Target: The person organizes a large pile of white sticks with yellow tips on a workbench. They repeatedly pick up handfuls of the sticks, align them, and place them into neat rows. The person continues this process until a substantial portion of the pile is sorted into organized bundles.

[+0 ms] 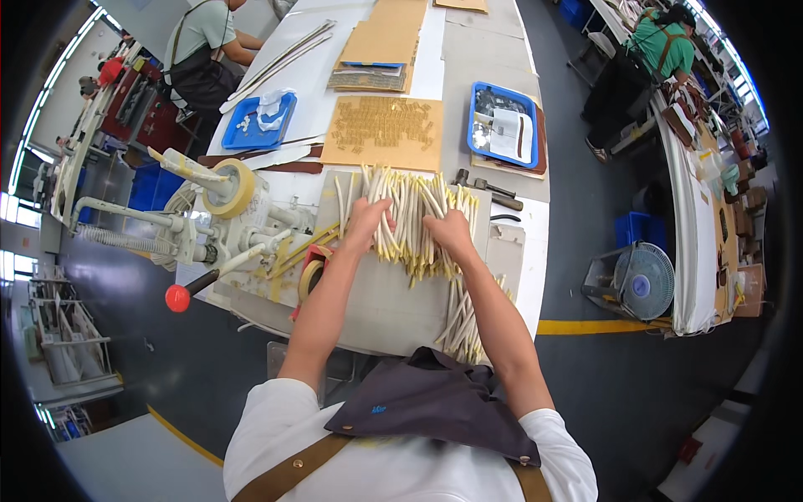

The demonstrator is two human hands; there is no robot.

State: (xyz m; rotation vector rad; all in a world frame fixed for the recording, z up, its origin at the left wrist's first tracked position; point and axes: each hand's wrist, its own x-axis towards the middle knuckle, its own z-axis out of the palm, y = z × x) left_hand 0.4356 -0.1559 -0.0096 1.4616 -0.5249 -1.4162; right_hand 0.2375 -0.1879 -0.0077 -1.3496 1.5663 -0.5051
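A dense pile of white cord pieces (406, 216) with yellow-taped ends lies on a grey board (376, 295) in front of me. My left hand (369, 221) is closed around some of the cords at the pile's left side. My right hand (449, 231) rests on the right part of the pile, its fingers curled over cords; whether it grips any is hidden. Nearer my apron, a second loose bunch of the same cords (463, 323) lies partly under my right forearm. A few single cords (345, 201) lie apart on the left.
On the left stands a bench press (244, 216) with a red-knobbed lever (177, 298) and a tape roll (229, 188). Beyond the pile lies a cardboard sheet of small metal parts (382, 125). Blue trays (470, 119) and a hammer (486, 183) flank it. Co-workers (204, 56) stand nearby.
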